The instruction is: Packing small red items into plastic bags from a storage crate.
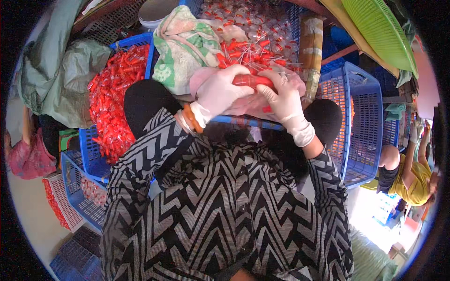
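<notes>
Between my two white-gloved hands lies a small bottle [251, 81] with a clear reddish body and a red end, held level. My left hand [219, 90] closes on its left end with thumb and fingers. The fingers of my right hand [285, 97] are around the red end at the right. Just beyond my hands is a heap of red pieces with thin white stems [251, 52]. Under my wrists and palms spreads a pink cloth [241, 107]. Behind the heap, many small clear bottles [248, 16] with red bits fill a blue crate.
A green-and-white towel [171, 63] lies left of the heap. Red-and-clear bottles fill a blue crate [86, 145] at my left. Another blue crate [365, 126] stands at my right, near a taped post [311, 47]. A person in yellow [412, 180] is at far right.
</notes>
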Demonstrator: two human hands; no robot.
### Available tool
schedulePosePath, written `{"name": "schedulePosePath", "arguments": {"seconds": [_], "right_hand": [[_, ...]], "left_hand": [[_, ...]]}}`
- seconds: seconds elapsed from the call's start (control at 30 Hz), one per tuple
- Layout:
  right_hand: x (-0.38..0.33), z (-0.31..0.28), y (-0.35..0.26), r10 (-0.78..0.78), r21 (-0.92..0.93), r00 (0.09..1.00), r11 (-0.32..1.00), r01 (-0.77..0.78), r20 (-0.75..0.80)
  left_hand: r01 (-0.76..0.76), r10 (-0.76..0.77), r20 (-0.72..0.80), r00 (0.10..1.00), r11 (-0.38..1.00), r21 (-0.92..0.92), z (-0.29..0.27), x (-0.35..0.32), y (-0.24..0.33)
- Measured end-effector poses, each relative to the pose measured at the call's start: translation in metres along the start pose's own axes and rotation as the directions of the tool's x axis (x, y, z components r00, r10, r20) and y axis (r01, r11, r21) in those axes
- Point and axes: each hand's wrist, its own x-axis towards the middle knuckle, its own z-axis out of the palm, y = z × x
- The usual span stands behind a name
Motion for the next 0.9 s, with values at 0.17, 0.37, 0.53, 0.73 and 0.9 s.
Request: {"name": "schedulePosePath", "arguments": {"seconds": [0.17, 0.37, 0.53, 0.73, 0.9], "right_hand": [[-0.004, 0.003, -0.001, 0.173, 0.112, 0.962, 0.973, -0.2, 0.213], [-0.002, 0.014, 0.016, -0.117, 0.014, 0.991, 0.993, 0.119, -0.071], [-0.002, 0.002, 0.013, -0.043, 0.019, 0.996, 0.999, 0.042, 0.08], [-0.015, 0.012, 0.003, 0.082, -0.089, 0.996, 0.993, -0.08, 0.021], [-0.014, 0.028, 0.006, -0.347, -0.483, 0.924, 0.844, 0.233, -0.161]], "left_hand": [[-0.185, 0.178, 0.093, 0.98, 0.979, 0.083, -0.002, -0.013, 0.004], [-0.199, 0.196, 0.038, 0.98, 0.975, 0.1, -0.001, -0.003, 0.009], [0.108, -0.101, 0.093, 0.991, 0.992, -0.072, -0.004, -0.01, 0.004], [-0.426, 0.399, 0.159, 0.903, 0.879, 0.212, -0.008, -0.017, 0.01], [0.27, -0.236, 0.164, 0.958, 0.933, -0.237, -0.005, -0.019, 0.008]]}}
